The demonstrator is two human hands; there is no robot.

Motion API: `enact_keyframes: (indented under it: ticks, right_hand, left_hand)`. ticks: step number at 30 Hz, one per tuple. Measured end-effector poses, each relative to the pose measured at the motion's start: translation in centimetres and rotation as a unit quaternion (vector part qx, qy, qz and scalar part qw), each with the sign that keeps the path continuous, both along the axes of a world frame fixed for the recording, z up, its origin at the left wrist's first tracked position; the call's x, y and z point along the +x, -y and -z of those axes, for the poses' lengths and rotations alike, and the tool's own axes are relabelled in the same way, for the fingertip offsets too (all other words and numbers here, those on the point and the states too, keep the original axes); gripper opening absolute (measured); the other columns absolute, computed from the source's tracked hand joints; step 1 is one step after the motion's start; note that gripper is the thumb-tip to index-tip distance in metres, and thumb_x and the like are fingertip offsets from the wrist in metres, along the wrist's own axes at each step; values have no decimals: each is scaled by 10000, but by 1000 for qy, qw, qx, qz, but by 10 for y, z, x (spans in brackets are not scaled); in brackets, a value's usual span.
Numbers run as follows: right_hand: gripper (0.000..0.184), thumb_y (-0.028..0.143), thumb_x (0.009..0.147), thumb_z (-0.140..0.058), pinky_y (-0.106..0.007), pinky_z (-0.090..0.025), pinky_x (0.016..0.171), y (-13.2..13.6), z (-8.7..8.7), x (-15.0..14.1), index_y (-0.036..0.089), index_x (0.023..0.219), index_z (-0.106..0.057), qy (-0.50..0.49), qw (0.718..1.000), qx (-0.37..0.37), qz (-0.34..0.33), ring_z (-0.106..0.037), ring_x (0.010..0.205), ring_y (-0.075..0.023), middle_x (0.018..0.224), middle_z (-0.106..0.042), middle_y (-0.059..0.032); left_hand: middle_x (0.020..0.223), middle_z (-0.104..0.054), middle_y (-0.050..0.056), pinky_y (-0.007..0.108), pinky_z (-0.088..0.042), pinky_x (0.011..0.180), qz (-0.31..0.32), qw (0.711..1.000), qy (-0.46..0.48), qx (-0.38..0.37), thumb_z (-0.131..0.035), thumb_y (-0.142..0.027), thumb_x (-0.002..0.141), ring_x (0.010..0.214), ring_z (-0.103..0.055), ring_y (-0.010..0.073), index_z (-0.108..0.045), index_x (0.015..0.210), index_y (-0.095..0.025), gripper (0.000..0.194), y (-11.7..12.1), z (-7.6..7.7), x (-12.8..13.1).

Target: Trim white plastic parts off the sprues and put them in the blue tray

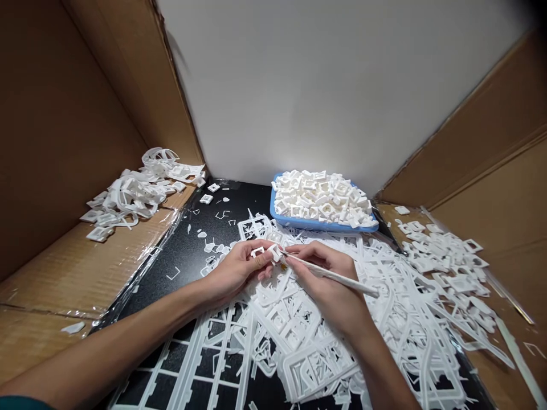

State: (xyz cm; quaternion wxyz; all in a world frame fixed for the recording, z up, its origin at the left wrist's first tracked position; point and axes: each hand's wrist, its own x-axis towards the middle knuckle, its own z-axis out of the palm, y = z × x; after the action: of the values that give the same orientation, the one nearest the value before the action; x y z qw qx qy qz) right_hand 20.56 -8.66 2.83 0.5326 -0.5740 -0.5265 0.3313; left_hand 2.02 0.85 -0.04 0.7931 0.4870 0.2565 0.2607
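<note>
Between the thumb and fingers of my left hand [241, 267] is a small white square plastic frame [276, 252] with an opening in it. A second white piece [258, 251] shows beside it, at the same fingers. My right hand [327, 273] grips a slim white-handled craft knife [337, 276] like a pen. Its tip meets the edge of the held frame; the blade itself is too small to make out clearly. Below both hands lies a heap of white plastic scraps and grid-like frames [294, 324].
Behind the hands stands a blue tray [325, 225] heaped with small white square frames. More white pieces [132, 196] are piled on cardboard at left, others [448, 262] at right. A white panel [320, 85] and cardboard walls [482, 114] enclose the black table [179, 250].
</note>
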Motion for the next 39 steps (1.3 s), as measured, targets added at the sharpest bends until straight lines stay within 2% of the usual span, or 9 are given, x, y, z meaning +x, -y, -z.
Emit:
enact_keyframes:
  ticks: [7,15,23,26,30,33,39]
  right_hand:
    - [144,290,977,-754,-320,-590,820,2,-5,2,222,850,-750,17,1000,-18,-16,-782,986,-213,1081,-815,-46]
    - [199,279,1027,-675,-334,-562,778,5,-6,-2,231,837,-709,103,995,-8,-10,-743,903,-209,897,-765,-23]
    - [237,290,1083,-602,-302,-488,678,7,-11,-3,239,865,-681,159,987,-11,-32,-699,807,-167,932,-767,-3]
    - [215,285,1100,-567,-300,-472,651,7,-12,-4,252,936,-702,173,984,2,-47,-672,754,-151,883,-743,14]
    - [201,252,1104,-542,-312,-473,660,7,-11,-5,262,1051,-736,194,980,20,-51,-680,788,-162,905,-745,2]
    - [200,267,1098,-552,-312,-480,658,7,-10,-4,258,1034,-741,181,982,15,-45,-672,766,-163,888,-744,-3]
    - [223,307,1044,-654,-306,-519,683,7,-9,1,234,839,-703,104,994,-25,-26,-714,843,-191,893,-759,-16]
  left_hand:
    - [705,-657,-5,206,-432,632,-2,998,-32,48,-820,-363,958,630,-565,93,-750,1132,-124,304,1,0,1]
    - [725,-672,-1,238,-469,630,-27,993,-63,91,-853,-384,910,626,-598,115,-731,1093,-128,337,5,-6,4]
    - [779,-731,33,253,-528,654,-35,989,-77,119,-837,-376,919,671,-675,144,-707,1087,-128,327,8,-4,5]
    - [817,-755,53,275,-561,676,-35,988,-82,129,-837,-385,919,691,-703,158,-713,1105,-120,346,8,-4,6]
    - [823,-763,60,282,-582,685,-32,988,-77,132,-842,-379,917,708,-719,164,-723,1112,-111,353,7,-5,7]
    - [853,-766,64,289,-593,694,-35,988,-76,129,-847,-376,912,733,-731,173,-724,1113,-116,351,7,-5,7]
    - [889,-764,69,296,-593,727,-25,991,-65,117,-838,-385,920,754,-729,169,-728,1094,-120,336,7,-7,6]
